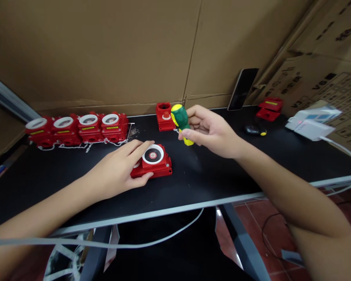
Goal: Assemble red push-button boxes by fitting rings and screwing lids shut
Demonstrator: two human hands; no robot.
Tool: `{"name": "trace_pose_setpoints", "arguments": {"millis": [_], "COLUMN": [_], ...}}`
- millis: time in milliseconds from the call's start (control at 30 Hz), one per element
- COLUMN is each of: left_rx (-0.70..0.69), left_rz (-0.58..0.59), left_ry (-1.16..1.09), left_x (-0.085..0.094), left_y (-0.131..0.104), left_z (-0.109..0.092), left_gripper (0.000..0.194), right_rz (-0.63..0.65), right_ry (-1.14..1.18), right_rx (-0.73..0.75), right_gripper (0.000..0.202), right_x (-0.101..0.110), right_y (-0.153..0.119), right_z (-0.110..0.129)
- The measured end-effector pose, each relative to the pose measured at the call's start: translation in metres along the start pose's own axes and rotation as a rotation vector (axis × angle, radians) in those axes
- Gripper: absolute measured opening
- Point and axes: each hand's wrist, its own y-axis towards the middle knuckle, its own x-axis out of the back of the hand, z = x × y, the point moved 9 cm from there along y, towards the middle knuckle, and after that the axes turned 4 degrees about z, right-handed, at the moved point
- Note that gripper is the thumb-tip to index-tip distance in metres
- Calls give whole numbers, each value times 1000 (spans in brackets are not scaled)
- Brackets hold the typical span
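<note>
My left hand (pixel 121 169) is wrapped over the left end of a red box-shaped device (pixel 160 166) lying on the black tabletop. The device has a white ring around a dark round centre, and its left part is covered by my fingers. Raised above the table to its right, my right hand (pixel 206 128) grips a screwdriver (pixel 180 117) by its green and yellow handle. The shaft points downward and is too blurred to follow; its tip is apart from the device.
Several similar red devices (pixel 89 127) with white cords stand in a row at the back left. Behind my hands sits a red housing (pixel 165 121). A phone (pixel 242 89) leans on cardboard; red parts (pixel 269 108), a dark tool (pixel 255 129) and a white cabled box (pixel 312 123) lie right.
</note>
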Motion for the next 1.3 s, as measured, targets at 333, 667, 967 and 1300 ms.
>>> {"name": "trace_pose_setpoints", "arguments": {"millis": [333,667,967,1300], "left_rx": [23,8,15,1], "left_rz": [16,12,8,-3], "left_ry": [-3,-2,-9,0], "left_x": [-2,0,0,0], "left_y": [2,1,1,1], "left_z": [0,-2,-2,2], "left_gripper": [75,74,74,75], "right_rz": [-170,-75,-64,230], "right_ry": [1,50,33,-57], "right_rx": [100,90,82,140], "right_gripper": [55,54,51,49], "right_x": [4,-14,-14,-31], "right_y": [-11,-12,-12,-2], "right_z": [10,11,11,34]}}
